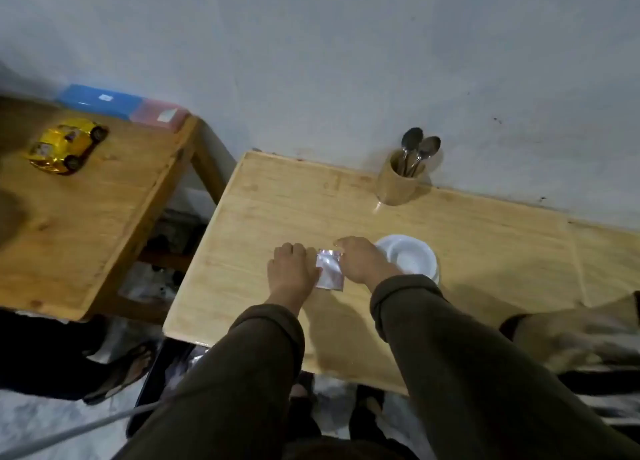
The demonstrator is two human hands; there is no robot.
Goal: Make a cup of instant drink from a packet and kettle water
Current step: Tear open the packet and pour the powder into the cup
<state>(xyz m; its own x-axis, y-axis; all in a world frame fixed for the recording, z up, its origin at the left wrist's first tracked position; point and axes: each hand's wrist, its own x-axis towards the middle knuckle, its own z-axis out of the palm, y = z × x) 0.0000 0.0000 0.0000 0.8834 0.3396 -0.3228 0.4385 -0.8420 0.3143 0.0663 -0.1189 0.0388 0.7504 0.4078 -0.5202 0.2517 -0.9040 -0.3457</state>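
Head view: both hands (292,269) pinch packet (329,268) beside cup (410,257).

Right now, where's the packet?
Head view, centre: the packet is pinched between the left hand and right hand, just left of the white cup.

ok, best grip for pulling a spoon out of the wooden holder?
Pinch a spoon by its bowl from above: the spoons stand handle-down in the wooden holder, so only bowls and upper stems show, and the wall close behind blocks that side.
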